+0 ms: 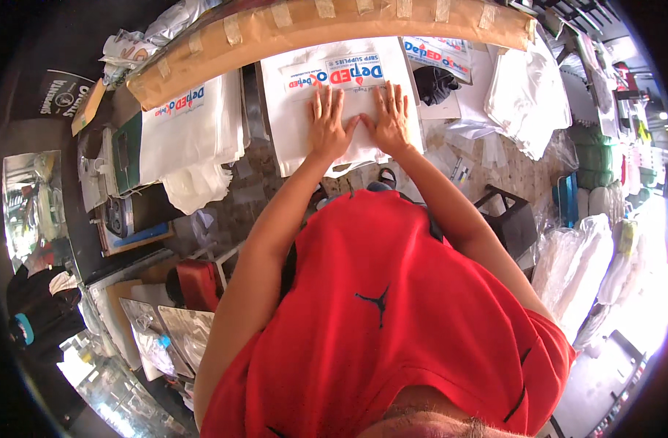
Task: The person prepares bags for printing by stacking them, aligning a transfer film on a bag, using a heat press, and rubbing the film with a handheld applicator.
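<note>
A flat white bag (290, 135) with blue and red printing lies in front of me, on what looks like a stack; its thin material could be cloth or plastic. My left hand (329, 125) rests palm down on it, fingers stretched just below the print. Beside it, my right hand (390, 120) lies flat too, fingers spread, and the two thumbs nearly touch. Neither hand grips anything. Along the bag's near edge a loose fold or handle (348, 169) shows.
A curved bar (257, 44) covered in brown tape crosses beyond the bag. Printed white bags (195, 139) hang over a surface at left; more white bags (527, 102) are piled at right. A black stool (505, 219) stands at lower right, near plastic-wrapped bundles (578, 263).
</note>
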